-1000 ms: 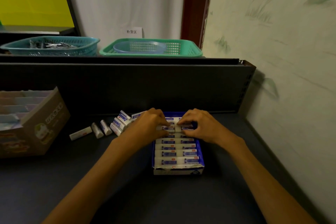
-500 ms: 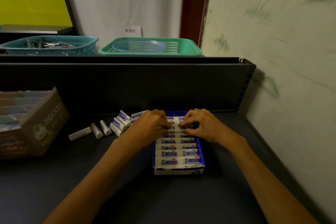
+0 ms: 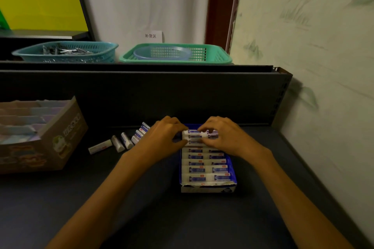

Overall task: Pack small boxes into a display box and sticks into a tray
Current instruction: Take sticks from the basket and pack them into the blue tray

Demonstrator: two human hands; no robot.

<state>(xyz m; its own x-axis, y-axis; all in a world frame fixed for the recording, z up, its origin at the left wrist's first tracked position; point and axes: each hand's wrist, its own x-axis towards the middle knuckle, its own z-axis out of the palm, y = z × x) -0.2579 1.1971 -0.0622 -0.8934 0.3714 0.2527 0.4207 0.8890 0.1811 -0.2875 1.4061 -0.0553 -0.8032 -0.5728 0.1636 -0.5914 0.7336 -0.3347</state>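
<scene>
Fingers of left hand (image 3: 162,137) and right hand (image 3: 224,137) pinch a small white-and-blue box (image 3: 194,133) at the far end of the blue cardboard display box (image 3: 208,187) on the dark surface (image 3: 162,218)

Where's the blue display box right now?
Head view, right of centre on the dark table: the blue display box, with loose small boxes to its left.
</scene>
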